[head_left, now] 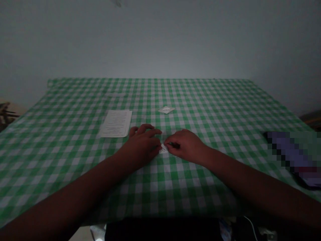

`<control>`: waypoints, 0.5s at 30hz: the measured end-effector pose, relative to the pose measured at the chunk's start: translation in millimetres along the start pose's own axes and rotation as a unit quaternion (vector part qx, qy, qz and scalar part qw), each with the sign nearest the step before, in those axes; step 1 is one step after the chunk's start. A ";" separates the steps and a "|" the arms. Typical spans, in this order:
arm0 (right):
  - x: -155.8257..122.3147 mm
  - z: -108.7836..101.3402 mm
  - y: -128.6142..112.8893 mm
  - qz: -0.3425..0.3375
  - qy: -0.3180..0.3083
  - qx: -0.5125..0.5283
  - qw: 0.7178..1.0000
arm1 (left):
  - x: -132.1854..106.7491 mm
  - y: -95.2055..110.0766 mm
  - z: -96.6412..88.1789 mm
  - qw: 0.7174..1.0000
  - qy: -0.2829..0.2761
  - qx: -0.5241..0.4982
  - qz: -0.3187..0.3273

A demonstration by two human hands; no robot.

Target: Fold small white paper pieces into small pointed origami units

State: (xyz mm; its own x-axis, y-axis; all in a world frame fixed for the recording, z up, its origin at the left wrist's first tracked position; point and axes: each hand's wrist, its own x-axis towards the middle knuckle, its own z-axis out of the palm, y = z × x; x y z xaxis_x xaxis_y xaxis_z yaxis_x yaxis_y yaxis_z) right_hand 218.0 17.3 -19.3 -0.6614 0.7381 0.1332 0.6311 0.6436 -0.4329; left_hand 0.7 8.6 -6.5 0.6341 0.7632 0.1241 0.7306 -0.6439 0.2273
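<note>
Head view, and the left hand (141,145) and right hand (184,145) meet with fingers closed in on a small white paper (163,149), right between the fingertips, on the green gingham cloth (225,110)! Printed sheet (115,124) just past the left fingers, white paper packet (166,109) further ahead.

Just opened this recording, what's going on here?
A person is working with both bare hands at a table covered in a green-and-white gingham cloth. The left hand and right hand meet around a small piece of white paper, mostly hidden by the fingers. A printed sheet of paper lies beyond the left hand, and a small white folded paper lies farther ahead. A pixelated object sits near the right side.
</note>
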 end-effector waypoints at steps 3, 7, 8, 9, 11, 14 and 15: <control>-1.2 1.1 3.7 -0.015 0.002 0.006 1.000 | -0.6 -1.1 -0.1 1.000 0.001 0.003 0.005; -3.2 -2.2 5.5 -0.012 -0.005 0.024 1.000 | -0.3 0.4 -2.4 1.000 -0.002 0.013 0.004; -4.2 -3.9 5.3 -0.010 -0.009 0.034 0.999 | -0.2 1.4 -2.9 1.000 -0.004 0.014 0.003; -5.5 -5.6 4.7 -0.010 -0.014 0.043 0.999 | -0.2 2.9 -3.1 1.000 -0.004 0.015 0.003; -8.5 -8.6 2.3 -0.015 -0.021 0.050 0.998 | -0.7 6.5 -2.8 1.000 0.002 0.018 0.002; -12.4 -9.5 -4.1 -0.017 -0.014 0.022 1.000 | -2.7 13.2 0.1 0.999 0.028 0.027 -0.002; -13.2 -8.5 -6.6 -0.012 -0.010 0.009 1.000 | -3.5 15.3 1.4 0.999 0.038 0.031 -0.003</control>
State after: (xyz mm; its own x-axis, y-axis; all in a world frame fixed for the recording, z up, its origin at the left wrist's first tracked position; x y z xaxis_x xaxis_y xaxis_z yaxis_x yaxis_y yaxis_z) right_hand 226.0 5.0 -10.7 -0.6844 0.7182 0.1257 0.6074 0.6569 -0.4466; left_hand 10.0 -4.0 -4.8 0.6106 0.7674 0.1956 0.7500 -0.6397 0.1684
